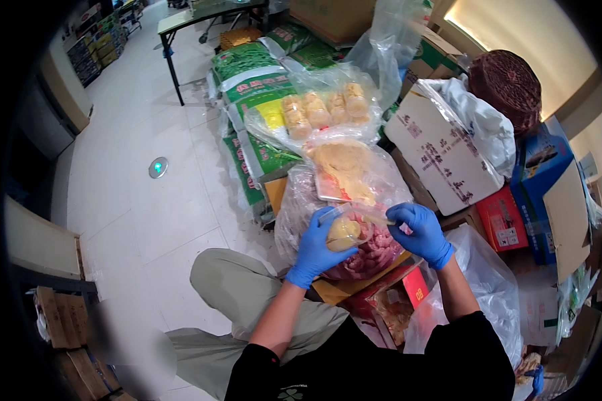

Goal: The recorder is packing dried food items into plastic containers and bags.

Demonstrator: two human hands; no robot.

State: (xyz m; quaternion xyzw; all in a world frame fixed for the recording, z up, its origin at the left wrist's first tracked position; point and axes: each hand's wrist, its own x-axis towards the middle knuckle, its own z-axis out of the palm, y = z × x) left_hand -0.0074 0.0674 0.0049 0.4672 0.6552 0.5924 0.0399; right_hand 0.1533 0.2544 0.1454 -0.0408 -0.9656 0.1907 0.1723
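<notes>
My left hand (pixel 313 246), in a blue glove, is closed round a small clear plastic bag (pixel 362 231) with pale yellow, rounded food (pixel 343 234) inside. Fingers and thumb of my right hand (pixel 421 232), gloved the same, pinch together at the bag's right end; a thin pale strip shows at their tips. Just beneath both hands lies a heap of pink, raw-looking meat pieces (pixel 374 259) in clear plastic. Beyond it sits an opened clear bag of yellowish crumbs or powder (pixel 344 166). Farther off, packed bags of pale round food (pixel 324 110) rest on green sacks.
Green-and-white sacks (pixel 254 87) are stacked ahead. On the right stand a white printed box (pixel 441 150), a dark reddish coiled bundle (pixel 505 90), a blue carton (pixel 542 180) and a red box (pixel 502 217). Tiled floor (pixel 154 217) stretches left, with a table (pixel 207 17) at the back.
</notes>
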